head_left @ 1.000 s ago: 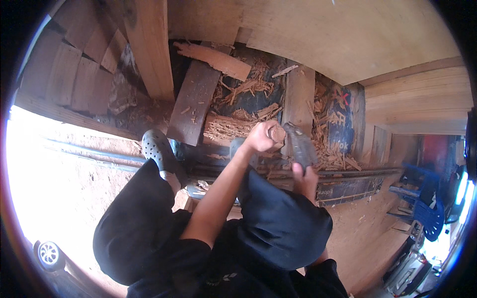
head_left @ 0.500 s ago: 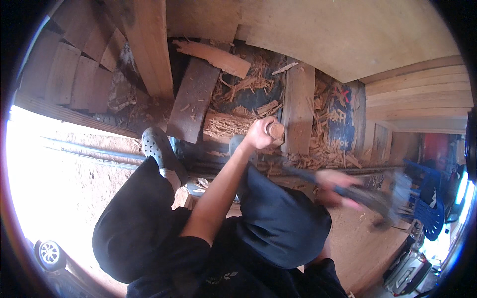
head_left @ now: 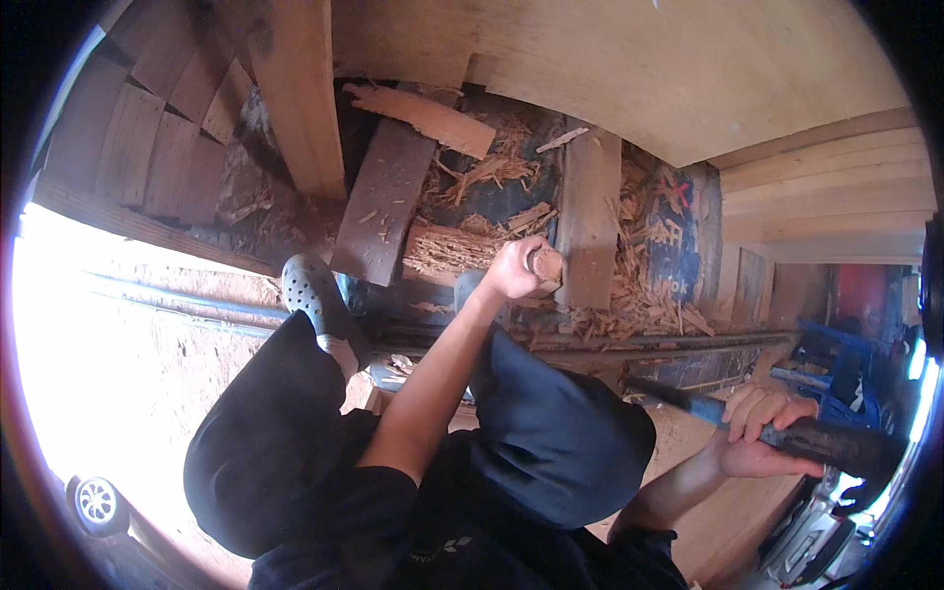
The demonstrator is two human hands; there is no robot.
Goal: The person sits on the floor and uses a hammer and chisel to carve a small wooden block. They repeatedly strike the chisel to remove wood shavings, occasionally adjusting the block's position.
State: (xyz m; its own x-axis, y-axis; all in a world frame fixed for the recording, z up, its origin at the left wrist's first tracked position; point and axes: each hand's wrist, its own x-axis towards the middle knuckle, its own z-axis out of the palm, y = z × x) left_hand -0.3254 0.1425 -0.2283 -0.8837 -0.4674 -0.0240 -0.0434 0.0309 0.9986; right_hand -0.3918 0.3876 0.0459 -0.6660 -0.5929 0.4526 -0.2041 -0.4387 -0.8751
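Plank [head_left: 592,236]: matt wood, fairly smooth. Left of plank: splintered block [head_left: 447,253], raw wood, rough, fibrous; shoe [head_left: 306,282], matt, perforated, rubbery-looking. At plank's lower left edge: wooden stub [head_left: 549,264], pale, coarse end. Right of plank: shavings [head_left: 651,313], ragged dry wood; chair [head_left: 834,359], blue plastic. Above plank: panel [head_left: 678,74], smooth pale wood, faint sheen. Below plank: trousers [head_left: 560,442], dull cloth. Below right: tool [head_left: 836,444], dark, dull, material unclear.

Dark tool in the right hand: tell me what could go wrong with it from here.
If swung inward, the dark tool in the right hand could hit the left hand, which grips the round-ended wooden piece close to its end. A stray blow might also catch the grey shoe partly hidden behind the left forearm.
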